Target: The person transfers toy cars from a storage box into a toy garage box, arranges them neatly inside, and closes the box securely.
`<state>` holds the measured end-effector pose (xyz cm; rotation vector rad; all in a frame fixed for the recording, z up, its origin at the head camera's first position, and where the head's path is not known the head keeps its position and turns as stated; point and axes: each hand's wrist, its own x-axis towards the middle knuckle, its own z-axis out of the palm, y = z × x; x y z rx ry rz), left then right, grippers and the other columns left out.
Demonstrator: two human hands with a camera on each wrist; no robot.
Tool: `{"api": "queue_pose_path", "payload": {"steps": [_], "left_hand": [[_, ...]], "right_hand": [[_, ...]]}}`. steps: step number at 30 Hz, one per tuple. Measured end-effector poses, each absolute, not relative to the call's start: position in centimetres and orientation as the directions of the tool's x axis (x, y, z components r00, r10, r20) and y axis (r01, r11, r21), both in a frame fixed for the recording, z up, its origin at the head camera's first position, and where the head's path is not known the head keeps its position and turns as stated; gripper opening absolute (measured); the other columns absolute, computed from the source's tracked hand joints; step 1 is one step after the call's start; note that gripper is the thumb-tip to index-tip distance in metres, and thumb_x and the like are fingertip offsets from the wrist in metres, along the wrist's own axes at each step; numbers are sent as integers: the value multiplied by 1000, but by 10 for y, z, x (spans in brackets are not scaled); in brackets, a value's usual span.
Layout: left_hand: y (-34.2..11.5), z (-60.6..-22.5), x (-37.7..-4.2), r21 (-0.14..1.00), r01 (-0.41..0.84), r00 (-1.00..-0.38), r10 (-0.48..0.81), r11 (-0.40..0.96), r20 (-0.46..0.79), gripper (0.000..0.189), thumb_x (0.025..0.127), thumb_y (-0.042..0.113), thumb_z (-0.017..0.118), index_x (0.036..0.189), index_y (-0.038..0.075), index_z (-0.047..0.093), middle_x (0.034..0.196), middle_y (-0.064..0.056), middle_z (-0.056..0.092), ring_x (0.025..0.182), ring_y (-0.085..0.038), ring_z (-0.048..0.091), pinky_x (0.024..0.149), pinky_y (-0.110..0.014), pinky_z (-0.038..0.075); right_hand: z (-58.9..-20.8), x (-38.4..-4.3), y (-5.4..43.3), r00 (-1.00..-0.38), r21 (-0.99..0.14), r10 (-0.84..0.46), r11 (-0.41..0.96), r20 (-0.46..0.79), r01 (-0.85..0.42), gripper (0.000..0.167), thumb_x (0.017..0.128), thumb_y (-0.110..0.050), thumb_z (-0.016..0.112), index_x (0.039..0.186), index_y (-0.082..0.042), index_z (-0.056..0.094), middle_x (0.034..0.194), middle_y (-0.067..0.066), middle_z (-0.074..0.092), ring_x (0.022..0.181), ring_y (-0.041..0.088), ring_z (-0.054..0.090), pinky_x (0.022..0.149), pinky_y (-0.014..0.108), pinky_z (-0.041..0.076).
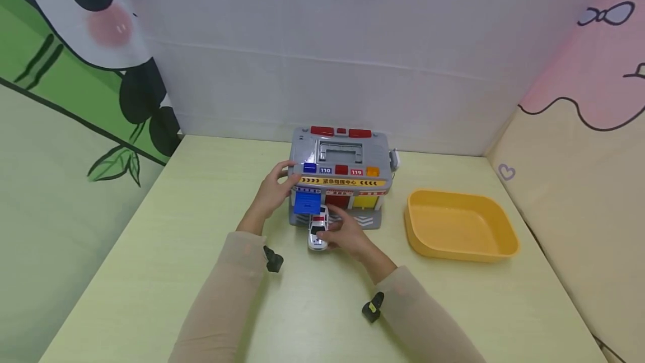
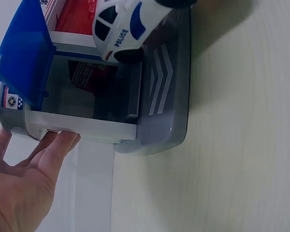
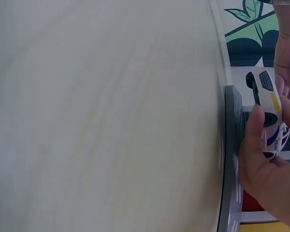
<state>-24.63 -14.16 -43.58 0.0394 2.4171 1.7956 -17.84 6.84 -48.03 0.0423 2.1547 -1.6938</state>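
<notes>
A grey toy garage (image 1: 339,161) stands near the back wall. Its blue door (image 1: 307,202) is swung up, and the left wrist view shows the bay behind it. My left hand (image 1: 272,190) grips the garage's left side by the roof edge, with fingers against the side wall in the left wrist view. Between the thumb and fingers of my right hand (image 1: 347,233) is a white toy police car (image 1: 318,235). The car (image 2: 128,26) is in front of the open bay, over the garage's front ramp. In the right wrist view, the car (image 3: 269,99) is tilted and partly covered by fingers.
Right of the garage sits a yellow plastic tray (image 1: 461,253) on the pale table (image 1: 151,273). The garage's red door (image 1: 337,201) and yellow door (image 1: 365,201) are down. A small white part (image 1: 395,159) sticks out at its right side. White cloth rises behind.
</notes>
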Motion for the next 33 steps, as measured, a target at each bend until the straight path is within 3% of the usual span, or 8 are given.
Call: {"api": "queue_pose_path", "payload": {"steps": [15,25,33], "left_hand": [[-144,-430,-243,956,-54,-990,108,288,-88,53,96,47,57,142,25,43,148,-17,37,125,-36,49,97,-47,47],[-144,-433,-244,960,-55,-990,112,274,-89,52,96,47,57,142,25,44,148,-17,37,125,-36,48,97,-46,47],[-144,-434,-245,960,-58,-989,113,274,-92,53,96,47,57,142,26,43,148,-17,37,125,-36,48,97,-46,47]], "right_hand": [[-473,-179,50,-924,-925,-202,272,-326,267,78,84,-11,78,150,-16,37,101,15,60,78,24,62,67,32,57],[-475,-186,47,-917,-925,-196,233,-348,301,72,86,-12,76,147,-7,38,106,14,60,88,25,62,70,32,58],[-472,-189,44,-913,-922,-193,227,-360,315,61,89,-11,73,141,1,44,100,13,64,78,22,62,69,30,57]]}}
